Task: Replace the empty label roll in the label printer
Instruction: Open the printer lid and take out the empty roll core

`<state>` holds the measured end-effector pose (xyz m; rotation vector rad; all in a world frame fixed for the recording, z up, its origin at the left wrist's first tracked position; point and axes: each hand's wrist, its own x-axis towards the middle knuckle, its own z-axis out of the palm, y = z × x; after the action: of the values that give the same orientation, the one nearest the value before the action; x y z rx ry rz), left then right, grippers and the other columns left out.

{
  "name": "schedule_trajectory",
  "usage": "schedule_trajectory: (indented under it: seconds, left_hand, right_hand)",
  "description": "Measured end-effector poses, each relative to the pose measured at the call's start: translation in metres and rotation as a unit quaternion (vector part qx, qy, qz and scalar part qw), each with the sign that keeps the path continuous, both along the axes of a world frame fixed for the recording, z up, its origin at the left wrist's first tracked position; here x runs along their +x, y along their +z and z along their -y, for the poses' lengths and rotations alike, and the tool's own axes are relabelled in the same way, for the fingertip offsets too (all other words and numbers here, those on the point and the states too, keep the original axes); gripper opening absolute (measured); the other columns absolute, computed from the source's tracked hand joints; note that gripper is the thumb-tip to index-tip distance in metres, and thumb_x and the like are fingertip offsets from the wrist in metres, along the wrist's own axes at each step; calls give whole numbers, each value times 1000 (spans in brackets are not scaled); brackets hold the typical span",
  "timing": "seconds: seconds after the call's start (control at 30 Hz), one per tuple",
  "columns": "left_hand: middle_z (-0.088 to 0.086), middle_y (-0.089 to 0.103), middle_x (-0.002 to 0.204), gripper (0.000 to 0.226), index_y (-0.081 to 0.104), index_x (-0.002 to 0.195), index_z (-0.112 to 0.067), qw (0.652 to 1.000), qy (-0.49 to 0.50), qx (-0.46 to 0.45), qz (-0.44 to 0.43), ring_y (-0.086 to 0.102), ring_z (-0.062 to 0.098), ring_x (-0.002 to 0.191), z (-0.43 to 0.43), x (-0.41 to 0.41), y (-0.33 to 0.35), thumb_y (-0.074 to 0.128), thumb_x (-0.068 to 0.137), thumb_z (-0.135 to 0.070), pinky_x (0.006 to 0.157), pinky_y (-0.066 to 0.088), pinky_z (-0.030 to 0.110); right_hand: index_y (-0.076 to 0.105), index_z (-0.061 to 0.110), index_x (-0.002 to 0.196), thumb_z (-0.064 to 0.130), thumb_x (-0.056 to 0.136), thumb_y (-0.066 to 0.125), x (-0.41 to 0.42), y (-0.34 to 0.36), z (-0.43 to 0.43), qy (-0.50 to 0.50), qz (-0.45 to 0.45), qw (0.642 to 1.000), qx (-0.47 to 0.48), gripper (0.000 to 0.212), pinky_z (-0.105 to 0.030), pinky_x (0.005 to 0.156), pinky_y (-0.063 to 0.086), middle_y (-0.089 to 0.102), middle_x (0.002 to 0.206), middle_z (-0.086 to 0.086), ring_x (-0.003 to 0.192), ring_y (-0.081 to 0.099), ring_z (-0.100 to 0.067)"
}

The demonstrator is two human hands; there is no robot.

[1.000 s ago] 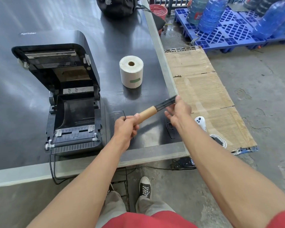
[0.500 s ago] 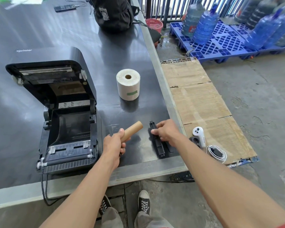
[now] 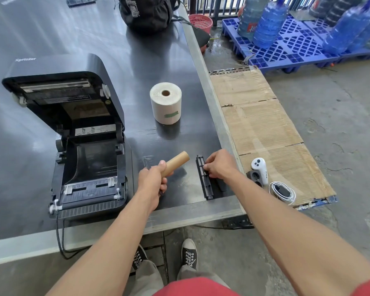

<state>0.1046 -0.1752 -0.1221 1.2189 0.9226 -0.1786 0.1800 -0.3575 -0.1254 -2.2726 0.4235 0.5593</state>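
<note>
Left hand (image 3: pixel 151 179) is wrapped round the empty cardboard core (image 3: pixel 176 163); right hand (image 3: pixel 219 165) pinches the black spindle (image 3: pixel 204 178) lying by the counter's (image 3: pixel 51 39) near-right corner. New label roll (image 3: pixel 166 105) stands near the right edge: probably hefty, slick wrap, grab its sides.

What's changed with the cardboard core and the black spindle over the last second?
The black spindle came out of the cardboard core. The right hand carried it down to the table, where it now lies flat, fingers still on it. The left hand kept the core, now empty. The new label roll and the open printer stayed put.
</note>
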Motion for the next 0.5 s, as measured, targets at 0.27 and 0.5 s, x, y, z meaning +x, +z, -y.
schedule_trajectory:
  seconds: [0.27,0.5]
  left_hand:
    - [23,71,102,38,51,126,2,1000,0,-23,-19,42,8,46,12,0,3,58,97,-22,34,30,16]
    - [19,67,95,31,56,121,3,996,7,-78,-30,41,9,49,21,-3,7,53,100,-19,34,29,15]
  right_hand:
    - [74,10,89,17,83,78,-5,5,3,5,44,998,-36,11,-41,85,59,76,87,-10,85,73,-26]
    - [70,-3,105,36,80,80,-16,18,-14,-40,-105,946,304,47,-22,55,54,69,89,-14,64,65,-14]
